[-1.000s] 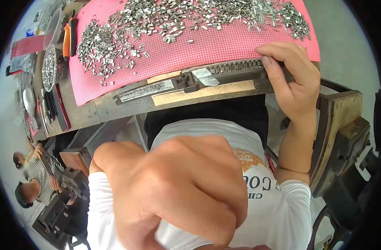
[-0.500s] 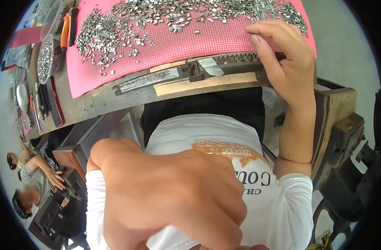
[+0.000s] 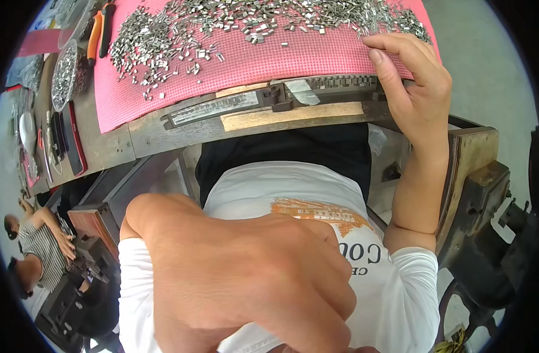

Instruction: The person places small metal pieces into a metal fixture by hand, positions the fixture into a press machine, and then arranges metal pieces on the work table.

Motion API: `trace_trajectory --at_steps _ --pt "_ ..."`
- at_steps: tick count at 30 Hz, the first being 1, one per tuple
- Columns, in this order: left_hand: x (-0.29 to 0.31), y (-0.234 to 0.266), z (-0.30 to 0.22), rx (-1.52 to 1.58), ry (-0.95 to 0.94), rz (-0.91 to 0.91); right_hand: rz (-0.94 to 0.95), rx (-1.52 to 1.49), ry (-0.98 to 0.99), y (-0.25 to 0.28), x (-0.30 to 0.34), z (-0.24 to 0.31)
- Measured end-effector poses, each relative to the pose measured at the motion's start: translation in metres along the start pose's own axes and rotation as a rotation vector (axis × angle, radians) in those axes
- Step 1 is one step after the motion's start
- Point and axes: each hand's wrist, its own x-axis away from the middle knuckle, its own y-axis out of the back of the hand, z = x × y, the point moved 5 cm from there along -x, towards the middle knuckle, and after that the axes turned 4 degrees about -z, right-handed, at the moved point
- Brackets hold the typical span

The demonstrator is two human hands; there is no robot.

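Note:
My left hand (image 3: 251, 265) is raised close in front of my chest, large in the lower middle. Its fingers curl inward, and their tips, with anything they may hold, are hidden. My right hand (image 3: 419, 85) rests at the right side of a pink mesh mat (image 3: 251, 66), thumb and index finger curved and apart. Nothing shows between them. Beside its fingertips lie small shiny metal pieces (image 3: 143, 50), spread in heaps over the mat. Just below the thumb runs a dark metal rail (image 3: 216, 110) along the bench edge, with small metal blocks (image 3: 346, 82) lined up in its right part.
Orange-and-black pliers (image 3: 95, 38) lie left of the mat. Near them stands a clear tub (image 3: 63, 79) of metal bits, beside several hand tools. A dark machine (image 3: 478, 217) is at my right. Another person (image 3: 40, 247) in stripes works at far left.
The view has shifted slightly, so the bench and mat sit a little differently in it. Both hands keep nearly the same pose.

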Motion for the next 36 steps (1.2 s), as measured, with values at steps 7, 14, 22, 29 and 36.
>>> trace_trajectory --at_steps 7,14,22,29,36 --pt "0.021 0.026 0.007 -0.424 -0.006 -0.219 0.027 0.063 0.054 -0.002 -0.006 0.008" --pt "0.05 0.111 -0.028 -1.791 0.255 -0.86 0.122 0.139 0.084 -0.026 -0.017 -0.002" --pt "0.048 0.144 -0.019 -2.01 0.248 -0.747 0.13 0.193 0.123 -0.048 -0.024 -0.008" --pt "0.039 0.14 -0.011 -2.293 0.148 -0.598 0.119 0.256 0.2 -0.053 -0.028 0.0" --pt "0.038 0.132 -0.013 -2.311 0.063 -0.494 0.217 0.104 0.078 -0.054 -0.024 0.0"
